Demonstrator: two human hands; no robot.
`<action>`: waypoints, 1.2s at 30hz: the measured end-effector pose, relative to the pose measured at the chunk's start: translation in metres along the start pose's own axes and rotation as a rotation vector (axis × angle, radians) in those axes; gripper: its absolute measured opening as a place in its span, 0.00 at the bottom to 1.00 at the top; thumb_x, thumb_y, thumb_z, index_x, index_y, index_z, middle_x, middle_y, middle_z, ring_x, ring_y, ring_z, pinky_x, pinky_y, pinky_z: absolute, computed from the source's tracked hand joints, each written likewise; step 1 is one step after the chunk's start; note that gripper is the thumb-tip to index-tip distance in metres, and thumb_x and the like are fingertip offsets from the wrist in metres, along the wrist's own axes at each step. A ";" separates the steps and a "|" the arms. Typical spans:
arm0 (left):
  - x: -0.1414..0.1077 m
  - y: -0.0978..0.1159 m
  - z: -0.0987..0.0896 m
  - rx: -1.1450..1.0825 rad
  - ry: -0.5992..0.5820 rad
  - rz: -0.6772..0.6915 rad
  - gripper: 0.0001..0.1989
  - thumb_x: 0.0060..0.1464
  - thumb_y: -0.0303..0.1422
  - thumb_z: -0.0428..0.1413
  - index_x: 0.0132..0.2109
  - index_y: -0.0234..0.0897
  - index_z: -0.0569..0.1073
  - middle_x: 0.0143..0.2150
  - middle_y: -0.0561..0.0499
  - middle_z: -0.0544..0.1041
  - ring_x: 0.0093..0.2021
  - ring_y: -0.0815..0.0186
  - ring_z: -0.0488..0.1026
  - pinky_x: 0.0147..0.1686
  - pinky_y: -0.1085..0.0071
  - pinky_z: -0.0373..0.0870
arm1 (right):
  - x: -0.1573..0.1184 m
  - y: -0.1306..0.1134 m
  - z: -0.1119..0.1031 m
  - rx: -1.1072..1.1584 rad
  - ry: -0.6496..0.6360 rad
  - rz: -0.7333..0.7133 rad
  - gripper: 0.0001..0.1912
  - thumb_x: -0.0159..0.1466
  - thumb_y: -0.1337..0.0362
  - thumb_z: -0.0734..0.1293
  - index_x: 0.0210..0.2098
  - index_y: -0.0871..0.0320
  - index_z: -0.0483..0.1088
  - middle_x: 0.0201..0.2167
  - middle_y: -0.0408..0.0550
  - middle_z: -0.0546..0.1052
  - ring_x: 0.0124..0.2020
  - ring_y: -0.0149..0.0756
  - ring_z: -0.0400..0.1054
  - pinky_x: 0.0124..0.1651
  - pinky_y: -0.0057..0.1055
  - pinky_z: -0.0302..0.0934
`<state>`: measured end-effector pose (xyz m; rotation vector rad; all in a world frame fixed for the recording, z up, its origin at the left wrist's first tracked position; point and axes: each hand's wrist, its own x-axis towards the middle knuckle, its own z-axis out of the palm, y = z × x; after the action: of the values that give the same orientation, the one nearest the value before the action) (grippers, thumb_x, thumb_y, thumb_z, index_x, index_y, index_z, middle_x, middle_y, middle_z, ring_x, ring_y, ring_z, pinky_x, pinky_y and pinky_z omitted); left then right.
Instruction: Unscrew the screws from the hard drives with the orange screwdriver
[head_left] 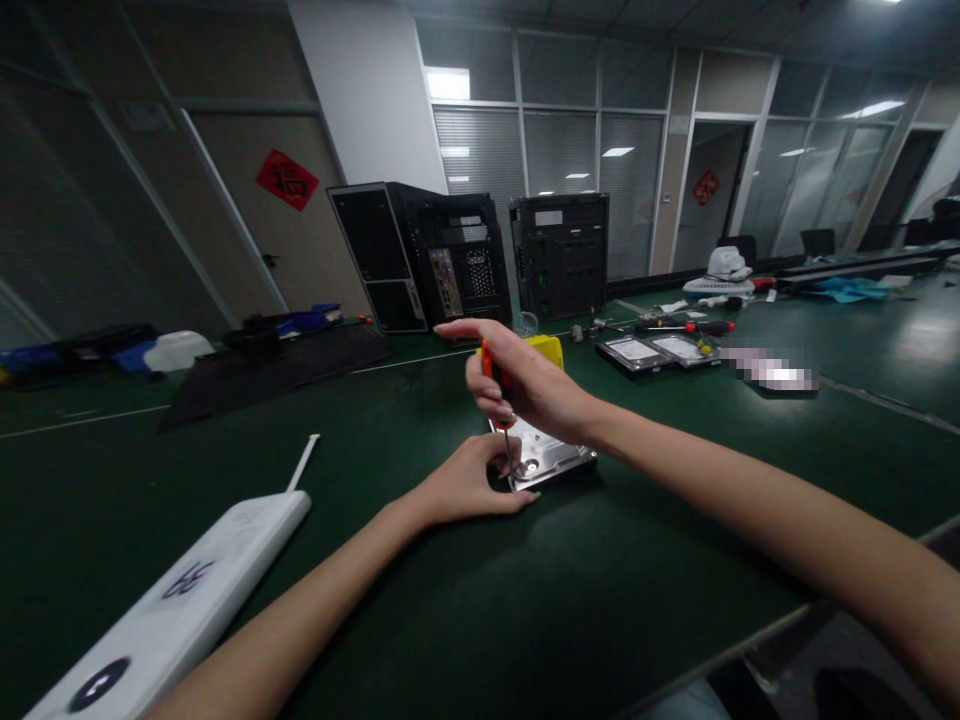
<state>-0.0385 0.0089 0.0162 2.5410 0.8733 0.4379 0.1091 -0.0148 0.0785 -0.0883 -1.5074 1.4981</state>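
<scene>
A silver hard drive (559, 460) lies on the green table in front of me. My right hand (517, 380) is closed around the red and black handle of a screwdriver (508, 445), held upright with its shaft pointing down at the drive's near left corner. My left hand (469, 480) is at that corner, its thumb along the near edge and its fingers curled by the shaft; the fingers grip the drive's end. Behind my right hand, a yellow object (549, 350) is partly hidden.
Two more hard drives (634, 350) lie to the right, with a red and black screwdriver (709, 327) behind them. Computer cases (562, 255) stand at the back. A white device (187, 590) marked 39 is at the near left, beside a black mat (277, 375) farther back.
</scene>
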 end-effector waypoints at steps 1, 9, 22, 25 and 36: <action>0.000 0.000 0.000 -0.004 0.000 -0.002 0.16 0.44 0.43 0.57 0.27 0.36 0.62 0.25 0.55 0.62 0.27 0.69 0.61 0.27 0.73 0.56 | 0.000 -0.002 0.002 0.003 -0.003 0.029 0.18 0.66 0.53 0.52 0.49 0.54 0.62 0.21 0.37 0.57 0.18 0.24 0.49 0.19 0.20 0.47; 0.000 0.000 -0.002 -0.011 -0.027 0.007 0.17 0.44 0.44 0.58 0.27 0.37 0.62 0.26 0.56 0.62 0.27 0.69 0.61 0.27 0.73 0.55 | 0.001 0.000 -0.005 0.019 -0.037 0.015 0.14 0.67 0.59 0.52 0.38 0.57 0.65 0.25 0.40 0.63 0.22 0.24 0.57 0.25 0.22 0.55; 0.000 -0.001 -0.002 -0.008 -0.025 0.028 0.16 0.45 0.44 0.57 0.28 0.36 0.62 0.26 0.56 0.63 0.28 0.68 0.61 0.28 0.74 0.56 | 0.004 0.004 -0.011 -0.070 0.010 -0.017 0.11 0.60 0.58 0.64 0.38 0.57 0.61 0.30 0.41 0.70 0.27 0.26 0.67 0.25 0.21 0.59; 0.000 -0.001 -0.005 0.009 -0.064 0.015 0.17 0.42 0.45 0.59 0.29 0.36 0.64 0.27 0.55 0.64 0.29 0.67 0.62 0.29 0.73 0.57 | 0.003 0.005 -0.009 -0.060 0.024 -0.047 0.10 0.60 0.60 0.64 0.39 0.56 0.61 0.26 0.38 0.66 0.22 0.22 0.62 0.24 0.20 0.56; -0.001 0.002 -0.012 0.006 -0.127 0.022 0.16 0.44 0.43 0.58 0.32 0.36 0.64 0.30 0.54 0.65 0.31 0.66 0.63 0.30 0.73 0.58 | -0.001 -0.004 -0.003 0.012 -0.080 0.014 0.15 0.67 0.58 0.50 0.42 0.57 0.64 0.24 0.40 0.61 0.20 0.24 0.54 0.23 0.22 0.53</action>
<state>-0.0429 0.0099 0.0272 2.5543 0.8010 0.2781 0.1141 -0.0144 0.0806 -0.0324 -1.5642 1.5379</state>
